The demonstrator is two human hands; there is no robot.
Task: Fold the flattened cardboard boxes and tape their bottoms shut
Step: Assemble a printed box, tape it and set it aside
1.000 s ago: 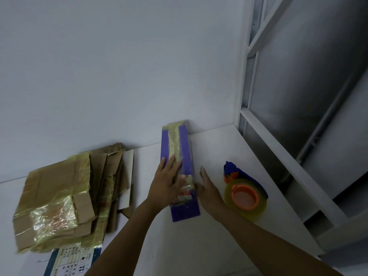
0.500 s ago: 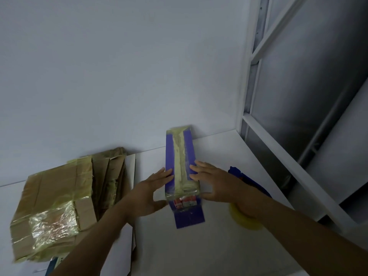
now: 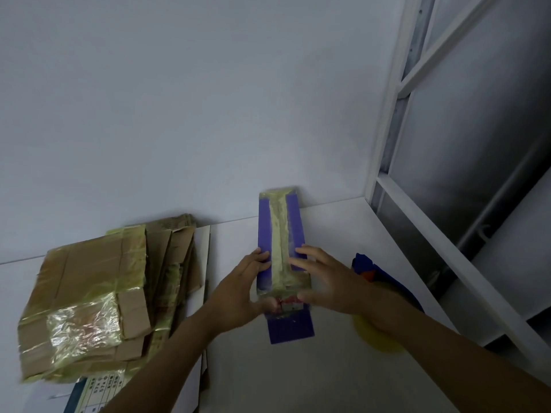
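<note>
Head view, nearest first: a loose purple flap (image 3: 290, 326) sticks out toward me on the bench (image 3: 343, 228), just nearer than both hands. Above it my hands bracket the near end of the purple box (image 3: 295, 222). My left hand (image 3: 244, 281) grips its left edge, with the fingers curled onto the top face and the thumb tucked round the near end. My right hand (image 3: 325, 281) lies on the right side, fingers fairly straight, pressing the top face just beside the tape strip (image 3: 278, 234) that runs down the middle.

The box's long axis runs straight away from me, from between my hands toward the wall. Whether its far end touches the wall I cannot tell. Both hands are equally near it, one on each side, so I judge any lift or turn would pivot about this near end.

Partly hidden under my right wrist sits the tape dispenser (image 3: 375, 275). Well out past my left hand lies the stack of flattened cardboard boxes (image 3: 89, 281).
</note>
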